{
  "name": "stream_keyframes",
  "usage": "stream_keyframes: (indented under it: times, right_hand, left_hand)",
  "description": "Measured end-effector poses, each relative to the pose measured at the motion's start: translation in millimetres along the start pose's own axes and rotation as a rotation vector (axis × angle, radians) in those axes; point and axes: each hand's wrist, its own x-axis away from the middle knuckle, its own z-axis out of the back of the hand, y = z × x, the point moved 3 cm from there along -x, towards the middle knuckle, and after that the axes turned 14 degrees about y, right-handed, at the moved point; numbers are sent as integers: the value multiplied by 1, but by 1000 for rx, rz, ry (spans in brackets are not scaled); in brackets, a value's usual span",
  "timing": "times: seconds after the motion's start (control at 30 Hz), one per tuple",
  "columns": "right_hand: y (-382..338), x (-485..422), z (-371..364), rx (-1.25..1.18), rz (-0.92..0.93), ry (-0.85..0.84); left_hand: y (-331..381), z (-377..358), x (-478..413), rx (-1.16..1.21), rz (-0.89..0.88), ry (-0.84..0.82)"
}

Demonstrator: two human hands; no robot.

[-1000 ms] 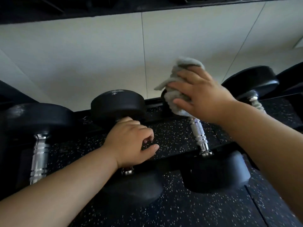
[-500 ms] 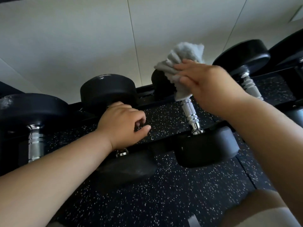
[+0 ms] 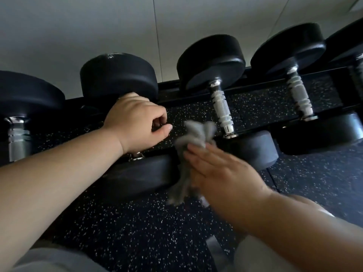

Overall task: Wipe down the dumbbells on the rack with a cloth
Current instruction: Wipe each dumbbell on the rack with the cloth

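Observation:
Several black dumbbells with chrome handles lie across a low black rack. My left hand grips the handle of the second dumbbell from the left, hiding most of that handle. My right hand holds a crumpled grey cloth with fingers fairly straight, low in front of the rack, between the near heads of the second and third dumbbells. The third dumbbell shows its whole bare handle. The cloth hangs down below my palm and looks blurred.
Further dumbbells lie at the far left and at the right. A pale wall rises behind the rack. Speckled black rubber floor lies below, and my knees show at the bottom edge.
My right hand with the cloth has come down from the far head of the third dumbbell to its near end. My left hand keeps its grip; the view has shifted.

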Motion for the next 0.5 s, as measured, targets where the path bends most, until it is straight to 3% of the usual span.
stream_keyframes:
  times: [0.17,0.27,0.33,0.4,0.5]
  right_hand:
    - [41,27,49,38,-164,165]
    - [80,53,73,15,-428,263]
    - [90,58,72,-141,-601,308]
    - [80,52,55,-308,-601,272]
    - [58,34,35,-235,-391,222]
  left_hand:
    - [-2,1,0,24,-10,-2]
    - [0,1,0,39,-7,1]
    - [-1,1,-1,53,-3,5]
    - [-1,2,-1,58,-2,-5]
    - [0,2,0,44,-11,-4]
